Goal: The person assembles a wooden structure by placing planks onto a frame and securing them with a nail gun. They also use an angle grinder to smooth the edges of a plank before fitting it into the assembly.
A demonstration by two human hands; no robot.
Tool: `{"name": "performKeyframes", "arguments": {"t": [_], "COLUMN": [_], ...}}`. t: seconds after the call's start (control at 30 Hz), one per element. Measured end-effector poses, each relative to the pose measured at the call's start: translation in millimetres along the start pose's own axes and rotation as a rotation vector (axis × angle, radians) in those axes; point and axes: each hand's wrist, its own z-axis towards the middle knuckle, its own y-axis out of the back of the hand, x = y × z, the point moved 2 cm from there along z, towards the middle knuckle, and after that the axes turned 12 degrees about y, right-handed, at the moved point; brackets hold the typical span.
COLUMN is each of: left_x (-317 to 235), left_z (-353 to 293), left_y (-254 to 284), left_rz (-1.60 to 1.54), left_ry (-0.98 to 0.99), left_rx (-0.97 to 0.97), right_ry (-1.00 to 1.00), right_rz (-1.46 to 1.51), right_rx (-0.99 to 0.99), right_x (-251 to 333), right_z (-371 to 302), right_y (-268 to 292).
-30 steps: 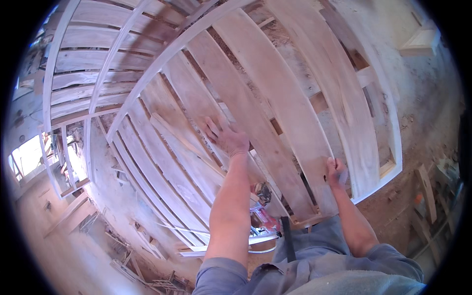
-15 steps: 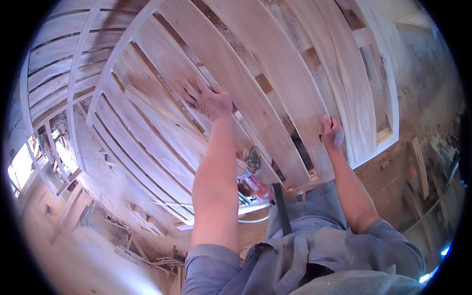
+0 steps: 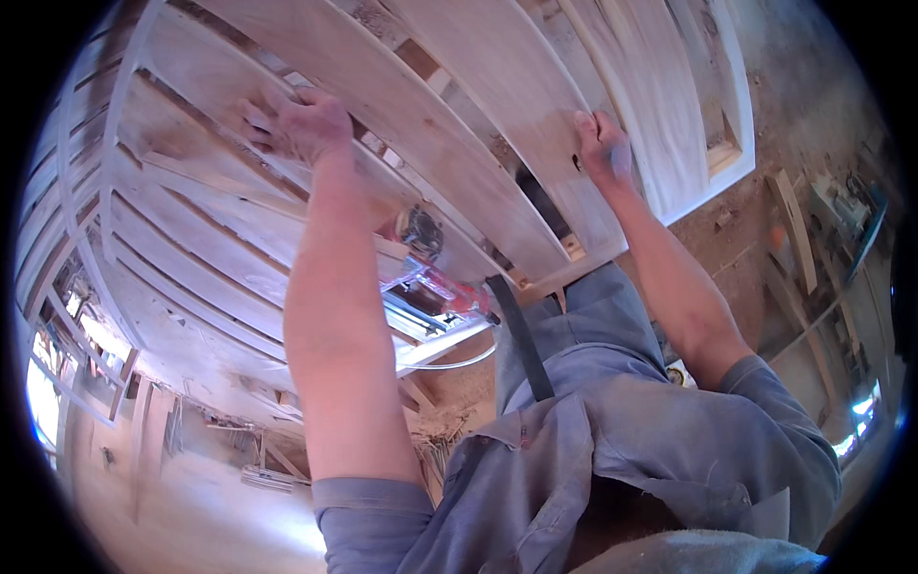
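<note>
A large frame of pale wooden slats (image 3: 449,143) with gaps between them spreads out in front of me. My left hand (image 3: 304,126) lies on a slat left of the middle, its fingers spread and its thumb side near the slat's edge. Farther right, my right hand (image 3: 605,151) has its fingers curled at the edge of another slat, beside a small dark knot; its fingertips are partly hidden. A red and black power tool (image 3: 448,292) rests on the slats to the right of my left forearm.
Near my waist, a dark strap (image 3: 521,335) hangs by the frame's near edge. A pale cable or hose (image 3: 449,364) curves below the tool. Loose wood strips (image 3: 796,230) lie on the dusty floor at right. Another slatted frame (image 3: 57,201) stands at far left.
The view has shifted, so the frame and both hands appear higher and farther left. Against the slats, both hands keep about the same places. More of the power tool shows.
</note>
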Motion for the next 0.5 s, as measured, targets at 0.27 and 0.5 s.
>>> {"name": "performKeyframes", "arguments": {"t": [0.27,0.5], "left_x": [19,70], "left_z": [8,62], "left_y": [-17,9], "left_rz": [-0.053,-0.1], "left_ry": [-0.002,0.059], "left_rx": [-0.003,0.439], "right_ry": [0.243,-0.163], "right_rz": [0.046,0.127], "right_rx": [0.0,0.025], "right_x": [-2,-77], "right_z": [-61,-197], "right_y": [45,78]}}
